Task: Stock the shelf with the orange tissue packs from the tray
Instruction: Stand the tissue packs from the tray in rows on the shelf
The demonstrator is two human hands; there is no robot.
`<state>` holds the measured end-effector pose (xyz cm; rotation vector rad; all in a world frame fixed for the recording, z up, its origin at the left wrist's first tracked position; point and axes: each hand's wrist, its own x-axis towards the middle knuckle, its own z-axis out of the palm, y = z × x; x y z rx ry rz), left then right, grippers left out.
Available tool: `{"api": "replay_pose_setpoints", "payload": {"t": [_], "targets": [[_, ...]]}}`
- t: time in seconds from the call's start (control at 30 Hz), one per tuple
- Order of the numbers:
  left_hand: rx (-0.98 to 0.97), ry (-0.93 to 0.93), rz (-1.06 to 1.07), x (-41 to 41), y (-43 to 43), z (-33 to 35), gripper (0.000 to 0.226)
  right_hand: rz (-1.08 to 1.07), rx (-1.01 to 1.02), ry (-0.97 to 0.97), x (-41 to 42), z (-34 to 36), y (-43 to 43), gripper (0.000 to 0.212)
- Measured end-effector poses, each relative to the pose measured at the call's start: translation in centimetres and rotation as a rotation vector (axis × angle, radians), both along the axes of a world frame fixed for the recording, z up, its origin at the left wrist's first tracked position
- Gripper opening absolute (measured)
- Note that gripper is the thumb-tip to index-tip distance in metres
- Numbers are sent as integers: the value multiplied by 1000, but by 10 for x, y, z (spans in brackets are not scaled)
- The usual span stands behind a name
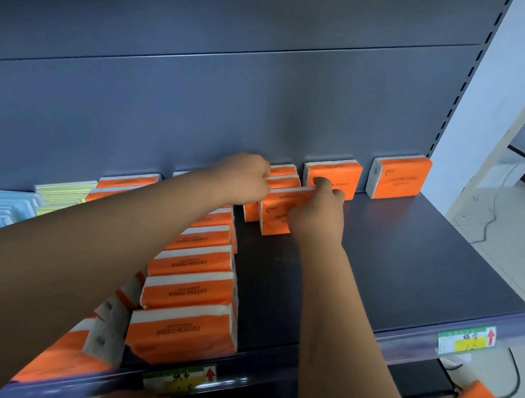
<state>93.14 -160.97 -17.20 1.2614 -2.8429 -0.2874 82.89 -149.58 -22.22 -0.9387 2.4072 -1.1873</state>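
The shelf [409,261] looks about half stocked: one full row [188,288] of orange tissue packs runs front to back, a second row is barely begun, and bare deck remains on the right. The front pack [277,214] of that second row, glossy orange with white edges, stands upright. The right hand [317,213] fingers pinch its right end; the left hand [247,178] fingers curl over the packs behind [284,177]
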Motion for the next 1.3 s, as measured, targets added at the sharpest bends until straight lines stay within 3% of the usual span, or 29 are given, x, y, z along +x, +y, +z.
{"api": "replay_pose_setpoints", "payload": {"t": [0.17, 0.4, 0.53, 0.73, 0.9, 1.03, 1.2, 1.3], "targets": [[-73, -92, -80, -2, -1, 0, 41, 12, 17, -58, 0, -3, -6, 42], [-186, -220, -228, 6, -7, -5, 57, 23, 2, -109, -2, -10, -10, 35], [-209, -220, -273, 7, -12, -6, 44, 31, -20, -108, -1, -11, -10, 31], [-194, -252, -260, 8, -14, -4, 53, 17, -44, -88, 3, -11, -7, 25], [-197, -229, -250, 8, -8, -5, 50, 17, -20, -124, 4, -7, -4, 23], [-145, -89, -236, 8, -2, -5, 39, -2, -60, -147, 6, -1, 0, 18], [-149, -12, -115, 13, 9, -2, 47, -96, -190, -136, 18, 9, 11, 39], [-177, -17, -17, 16, 23, 4, 47, -144, -235, -119, 28, 13, 20, 41]]}}
